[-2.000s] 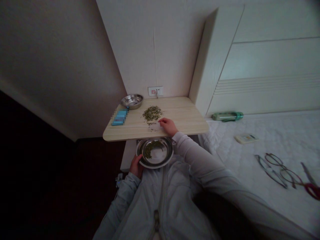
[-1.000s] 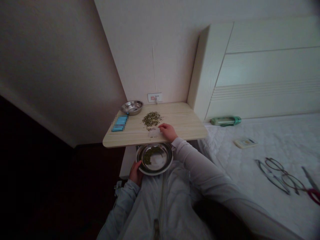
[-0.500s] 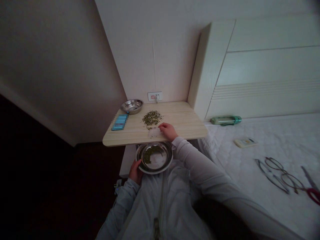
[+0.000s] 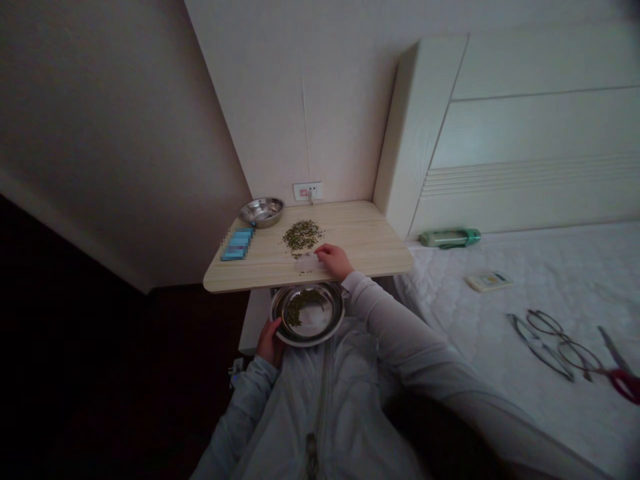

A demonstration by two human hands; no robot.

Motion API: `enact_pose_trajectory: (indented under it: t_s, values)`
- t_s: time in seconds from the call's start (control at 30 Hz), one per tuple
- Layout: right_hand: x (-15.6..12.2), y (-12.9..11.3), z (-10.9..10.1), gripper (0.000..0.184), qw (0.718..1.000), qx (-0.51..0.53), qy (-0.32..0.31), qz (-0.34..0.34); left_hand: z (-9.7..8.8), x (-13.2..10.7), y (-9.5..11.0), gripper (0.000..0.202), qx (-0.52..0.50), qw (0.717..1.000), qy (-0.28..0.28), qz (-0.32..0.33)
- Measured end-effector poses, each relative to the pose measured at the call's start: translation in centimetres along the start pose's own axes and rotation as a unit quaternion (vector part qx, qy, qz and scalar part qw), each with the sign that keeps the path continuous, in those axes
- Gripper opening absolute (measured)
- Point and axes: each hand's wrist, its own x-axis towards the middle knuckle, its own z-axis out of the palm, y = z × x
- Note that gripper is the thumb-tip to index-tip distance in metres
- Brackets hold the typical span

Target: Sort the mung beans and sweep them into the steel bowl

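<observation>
My left hand grips the rim of a steel bowl at its lower left, thumb over the edge. The bowl sits just below the front edge of a small wooden table, close to my body, with small dark green grains along its left inside. On the tabletop my right hand pinches a thin, pale, see-through sheet like a plastic card. A few grains lie by the sheet. Just beyond it is a loose pile of green grains.
A second steel bowl stands at the table's back left, behind a blue-screened phone. A wall socket is behind. On the bed at right lie a green bottle, a pale flat object, glasses and red-handled scissors.
The view has shifted very slightly. Both hands, the sheet and the bowl keep nearly the same places.
</observation>
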Motion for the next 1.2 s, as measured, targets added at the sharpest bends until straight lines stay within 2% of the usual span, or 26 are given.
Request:
enact_pose_trajectory:
  t_s: [0.27,0.83,1.2]
  values:
    - [-0.19,-0.37,-0.14,0.017,1.000,0.006,-0.004,-0.005,-0.09,0.10,-0.12,0.011,0.005,1.000,-0.016,0.002]
    - [-0.18,-0.58,-0.27,0.017,1.000,-0.009,-0.026,0.002,-0.05,0.20,-0.13,0.010,-0.003,1.000,0.023,-0.012]
    - [-0.11,-0.49,-0.25,0.016,0.999,-0.024,-0.043,-0.002,0.29,-0.10,0.05,0.011,-0.013,1.000,0.009,-0.003]
